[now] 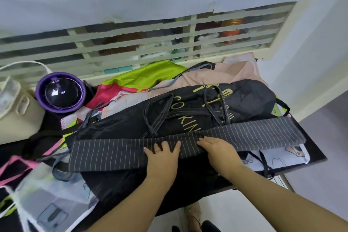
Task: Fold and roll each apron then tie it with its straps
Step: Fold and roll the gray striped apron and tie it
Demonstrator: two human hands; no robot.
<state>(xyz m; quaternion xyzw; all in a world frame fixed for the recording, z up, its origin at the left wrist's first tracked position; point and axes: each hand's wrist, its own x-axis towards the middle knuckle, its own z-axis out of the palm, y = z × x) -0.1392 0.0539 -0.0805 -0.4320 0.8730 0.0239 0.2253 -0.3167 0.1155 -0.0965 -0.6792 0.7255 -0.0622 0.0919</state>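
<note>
Striped apron: long axis left to right, along the near edge of the table.
Left hand: fingers spread, flat on its middle.
Right hand: flat just beside.

Striped apron: dark grey, thin pale stripes. Folded into one long flat band. Lies crosswise on top of the pile, right end farther and a little higher than the left.

Straps: same striped cloth, untied, in loose loops just behind the band, resting on the black apron.

Black apron: crumpled, gold lettering and a utensil print, spread beneath the band.

Behind it, bunched: lime green apron, pale pink apron
</note>
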